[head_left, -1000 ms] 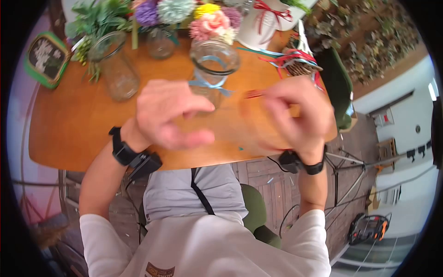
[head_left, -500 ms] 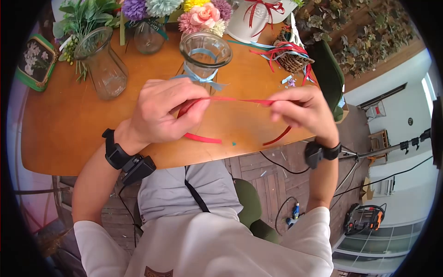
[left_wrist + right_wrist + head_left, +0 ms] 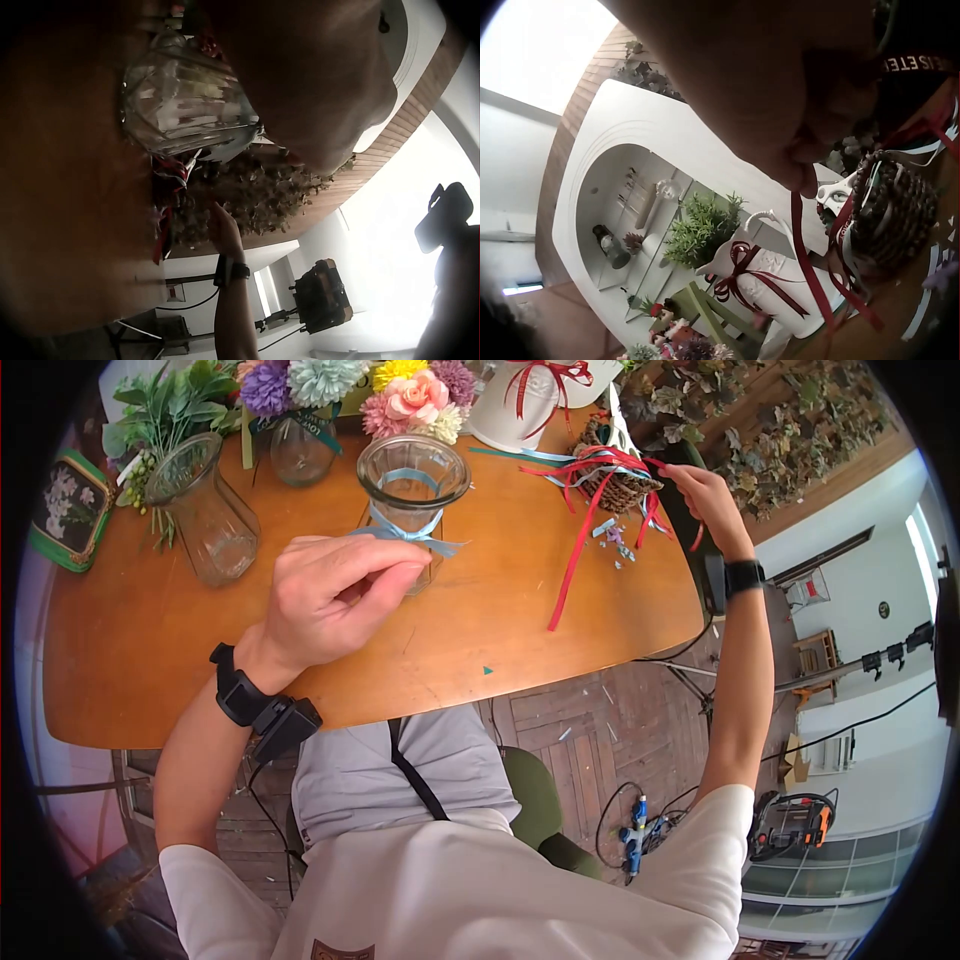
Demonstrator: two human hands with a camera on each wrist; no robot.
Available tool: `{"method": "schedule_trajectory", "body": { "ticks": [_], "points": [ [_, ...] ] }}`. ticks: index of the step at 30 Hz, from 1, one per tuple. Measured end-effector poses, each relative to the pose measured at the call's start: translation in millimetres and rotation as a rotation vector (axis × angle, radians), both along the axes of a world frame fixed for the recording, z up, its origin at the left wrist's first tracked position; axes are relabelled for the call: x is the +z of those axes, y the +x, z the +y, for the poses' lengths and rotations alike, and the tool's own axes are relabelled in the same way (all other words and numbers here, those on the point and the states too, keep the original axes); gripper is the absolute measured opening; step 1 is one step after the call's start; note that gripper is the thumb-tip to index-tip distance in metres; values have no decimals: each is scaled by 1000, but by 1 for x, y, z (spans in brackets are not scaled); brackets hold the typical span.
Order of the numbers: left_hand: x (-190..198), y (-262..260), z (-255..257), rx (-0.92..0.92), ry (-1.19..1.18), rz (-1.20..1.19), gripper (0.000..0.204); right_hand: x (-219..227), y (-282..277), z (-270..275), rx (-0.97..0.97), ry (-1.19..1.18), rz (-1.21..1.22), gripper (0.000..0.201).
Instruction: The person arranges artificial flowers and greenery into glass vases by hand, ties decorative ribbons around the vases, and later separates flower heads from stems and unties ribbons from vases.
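Treat the table (image 3: 450, 650) as a clock with the person sitting at 6. The right hand (image 3: 712, 500) is way out around 2 o'clock, thumb and finger pinching a red ribbon (image 3: 802, 232) that hangs from its fingertips in the right wrist view. That's right next to the woven basket (image 3: 628, 493), also at 2, with more red and pale blue ribbons draped over it. One long red strand (image 3: 575, 565) trails from there back toward 6, and some blue and purple scraps (image 3: 613, 540) lie just on the 6 o'clock side of the basket.

The left hand (image 3: 325, 595) is near the middle of the dial, thumb and fingertips brought together; can't tell if anything's pinched in there. Its fingertips overlap the bottom of a glass vase (image 3: 405, 515) just past 12, wearing a blue bow (image 3: 405, 532). Touching or not, can't tell.

Another glass vase (image 3: 215, 545) sits at 10, flowers (image 3: 415, 400) at 12, and a white pitcher (image 3: 515, 415) with a red bow at 1.
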State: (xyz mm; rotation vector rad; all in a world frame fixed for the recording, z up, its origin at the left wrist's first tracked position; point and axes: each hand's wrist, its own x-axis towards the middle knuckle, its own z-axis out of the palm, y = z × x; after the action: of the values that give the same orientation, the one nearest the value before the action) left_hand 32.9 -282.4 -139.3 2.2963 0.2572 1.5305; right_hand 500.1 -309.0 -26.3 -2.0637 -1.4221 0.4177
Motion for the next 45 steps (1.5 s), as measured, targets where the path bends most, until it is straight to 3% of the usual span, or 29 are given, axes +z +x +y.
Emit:
{"method": "schedule_trajectory", "body": {
  "ticks": [1,3,4,7,9,11,13,16,19,23,27,30,33,35,36,37,38,40,41,44,45],
  "points": [
    [0,-1,1,7,6,5,6,1,3,12,0,9,3,33],
    [-4,1,3,4,9,-13,6,-2,9,35,164,64,-354,36],
    [-5,1,4,-1,-2,-33,5,1,5,43,213,69,-417,39],
    [-4,0,3,11,9,-21,4,6,-10,62,332,181,-419,39],
    [-1,-2,2,18,21,-22,5,14,-21,69,295,130,-417,38],
    [0,-2,1,28,36,-26,6,17,-28,73,173,308,-478,34],
    [-1,-2,4,2,51,-30,9,14,5,88,215,345,-610,34],
    [-5,0,6,-8,54,-47,8,8,32,90,39,395,-902,25],
    [-3,0,5,-17,46,-56,8,-8,76,88,118,424,-1012,21],
    [-5,0,7,-15,54,-49,9,-39,115,74,40,385,-1062,20],
    [-6,-1,6,-18,46,-38,9,-65,136,59,-91,294,-1009,22],
    [-4,1,6,1,48,-62,9,-74,131,48,-259,-2,-902,41],
    [-3,-2,7,12,53,-78,13,-99,161,52,-240,79,-874,49],
    [-6,-7,8,9,59,-68,18,-98,151,52,-219,135,-802,51],
    [-13,-10,10,5,16,-85,32,-96,145,53,-154,327,-786,51],
    [-18,-12,10,6,-29,-99,48,-92,128,55,-86,519,-761,50],
    [-19,-11,13,13,-30,-89,48,-83,94,51,-71,642,-681,48],
    [-19,-5,21,71,-18,-162,80,-68,26,41,-48,776,-554,43],
    [-18,-3,20,80,-18,-144,80,-63,-4,36,-7,835,-511,41],
    [-14,1,19,210,-207,-19,103,-69,-61,25,321,776,-307,33],
    [-16,3,21,225,-198,4,103,-66,-94,13,429,543,-32,32]
  ]
}}
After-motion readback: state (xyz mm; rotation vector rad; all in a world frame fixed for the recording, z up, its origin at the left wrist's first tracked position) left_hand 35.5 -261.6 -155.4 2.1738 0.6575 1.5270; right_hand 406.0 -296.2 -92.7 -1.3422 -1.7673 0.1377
